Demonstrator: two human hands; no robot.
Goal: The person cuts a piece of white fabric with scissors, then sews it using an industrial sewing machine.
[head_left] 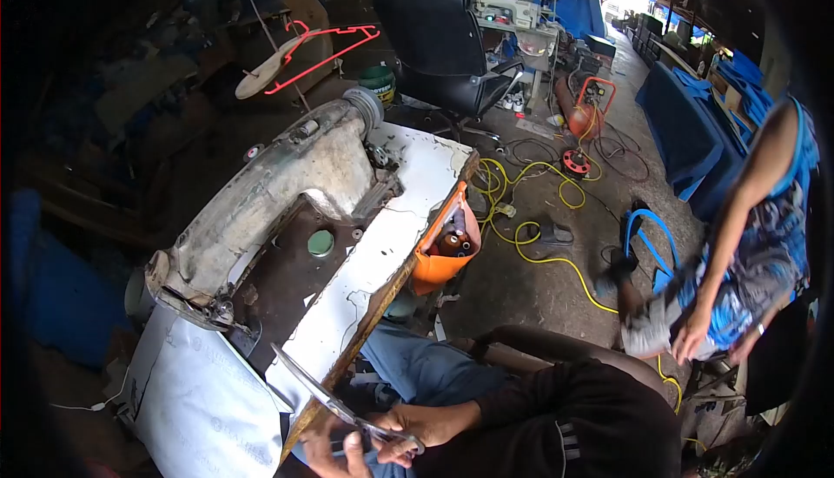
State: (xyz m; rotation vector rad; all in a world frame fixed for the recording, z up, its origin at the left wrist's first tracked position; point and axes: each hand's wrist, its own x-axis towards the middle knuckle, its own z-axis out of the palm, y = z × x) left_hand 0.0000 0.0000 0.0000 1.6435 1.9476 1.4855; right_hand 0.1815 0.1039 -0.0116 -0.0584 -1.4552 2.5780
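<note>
Large metal scissors (326, 395) lie across the lower middle, their blades pointing up-left over the edge of a white sheet (200, 400). My right hand (426, 426), in a black sleeve, grips the scissor handles. My left hand (334, 456), partly cut off at the bottom edge, curls its fingers on the scissors just ahead of the handles. Above the hands, an old grey sewing machine (278, 183) rests on a worn white table (382, 252). My legs in blue jeans are under the table edge.
An orange bin (434, 270) with thread spools hangs at the table's side. Yellow cable (539, 243) loops over the floor. Another person in blue patterned clothes (747, 261) bends at the right. A black office chair (443, 35) and red hanger (321, 48) stand behind.
</note>
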